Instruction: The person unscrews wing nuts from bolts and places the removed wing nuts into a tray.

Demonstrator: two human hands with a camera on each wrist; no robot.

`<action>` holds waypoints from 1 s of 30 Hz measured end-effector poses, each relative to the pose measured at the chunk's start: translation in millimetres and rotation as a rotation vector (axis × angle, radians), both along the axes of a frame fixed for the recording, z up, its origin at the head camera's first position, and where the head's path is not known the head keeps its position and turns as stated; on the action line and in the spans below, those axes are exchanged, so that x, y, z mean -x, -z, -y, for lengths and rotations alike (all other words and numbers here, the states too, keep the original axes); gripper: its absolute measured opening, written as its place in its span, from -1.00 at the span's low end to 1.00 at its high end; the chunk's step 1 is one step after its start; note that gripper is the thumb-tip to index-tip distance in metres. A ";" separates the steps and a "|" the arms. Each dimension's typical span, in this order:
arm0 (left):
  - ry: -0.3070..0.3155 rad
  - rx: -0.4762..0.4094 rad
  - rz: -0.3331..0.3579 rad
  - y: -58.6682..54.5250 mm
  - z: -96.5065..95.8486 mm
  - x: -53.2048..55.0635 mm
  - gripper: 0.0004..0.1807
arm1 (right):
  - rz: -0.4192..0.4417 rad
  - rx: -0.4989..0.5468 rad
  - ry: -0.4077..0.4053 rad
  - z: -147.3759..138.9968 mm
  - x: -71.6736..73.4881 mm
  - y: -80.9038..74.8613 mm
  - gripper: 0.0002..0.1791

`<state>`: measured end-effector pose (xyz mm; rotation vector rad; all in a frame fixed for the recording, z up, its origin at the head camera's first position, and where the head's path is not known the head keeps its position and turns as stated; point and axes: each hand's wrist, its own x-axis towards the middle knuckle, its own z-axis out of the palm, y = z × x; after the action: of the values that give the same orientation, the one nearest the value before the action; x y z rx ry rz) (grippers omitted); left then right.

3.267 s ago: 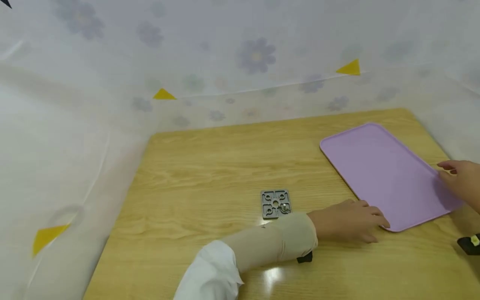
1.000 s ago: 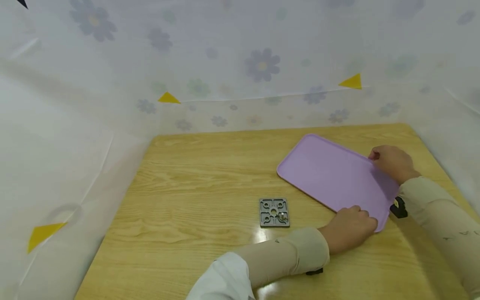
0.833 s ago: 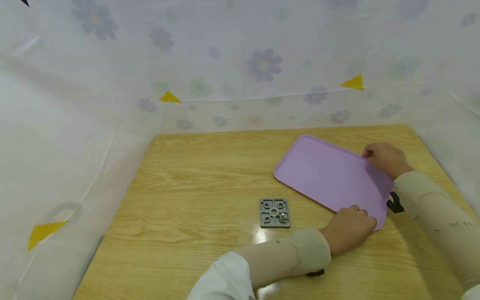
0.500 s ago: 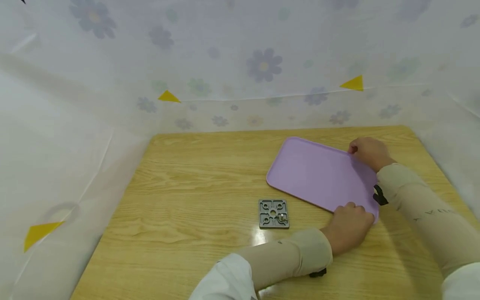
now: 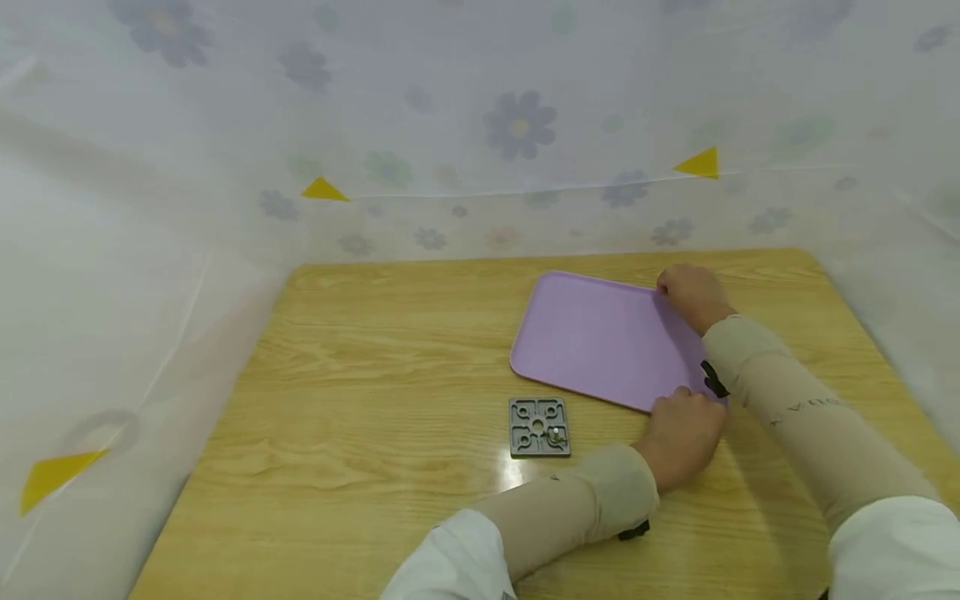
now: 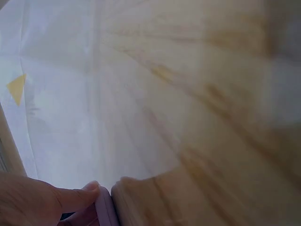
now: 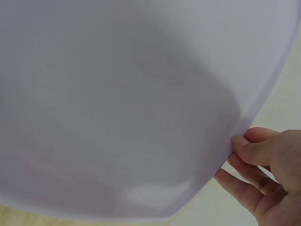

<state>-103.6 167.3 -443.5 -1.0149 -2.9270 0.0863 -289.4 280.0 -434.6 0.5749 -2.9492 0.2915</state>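
Note:
A light purple tray [image 5: 600,337] with a low rim lies on the right half of the wooden table in the head view. My left hand [image 5: 682,437] grips its near edge close to the right corner. On the far edge, my right hand [image 5: 693,296] pinches the rim; in the right wrist view the thumb of that hand [image 7: 270,162] lies on the tray's rim [image 7: 207,172] with the fingers below. The left wrist view has the left hand [image 6: 42,197] holding a bit of the tray edge [image 6: 106,207]. The tray's right end is partly hidden by the right forearm.
A square grey metal plate [image 5: 539,427] with holes lies just left of the left hand, near the tray's front edge. A small metal piece [image 5: 555,435] sits at its lower right. Flower-patterned white sheeting [image 5: 420,142] with yellow triangles borders the wooden table [image 5: 360,400].
Both hands first reached the tray and took hold of its edges. The tray has since slid left and turned straighter, the right hand travelling left with it. The metal plate stays on the table.

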 end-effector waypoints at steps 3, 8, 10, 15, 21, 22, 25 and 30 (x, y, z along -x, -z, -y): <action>-0.037 -0.006 0.000 0.6 2.5 3.7 -0.89 | 0.009 0.018 -0.037 9.2 4.1 1.3 -0.69; -0.066 -0.034 -0.038 0.9 6.7 10.0 -0.91 | 0.058 0.015 -0.093 21.1 10.8 1.7 -0.73; -0.070 -0.047 -0.040 0.6 7.8 12.7 -0.91 | 0.072 0.012 -0.103 24.3 13.6 1.8 -0.73; -0.104 -0.068 0.009 0.3 8.3 18.4 -0.92 | 0.071 0.007 -0.126 28.7 21.4 4.2 -0.70; -0.169 -0.041 0.022 2.7 5.1 24.6 -0.93 | 0.026 -0.005 -0.196 36.3 27.9 6.0 -0.70; -0.184 -0.035 0.021 3.1 4.4 25.8 -0.92 | 0.018 -0.007 -0.211 38.4 28.4 5.1 -0.69; -0.233 -0.026 0.019 3.7 3.7 29.4 -0.90 | -0.001 -0.014 -0.263 45.6 31.7 2.4 -0.71; -0.276 -0.023 0.004 6.0 6.0 32.8 -0.91 | 0.018 -0.035 -0.318 56.9 35.9 -0.5 -0.77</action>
<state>-136.4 161.3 -449.5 -0.6023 -3.0436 0.0590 -325.3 223.1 -434.1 1.0535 -2.8757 0.2762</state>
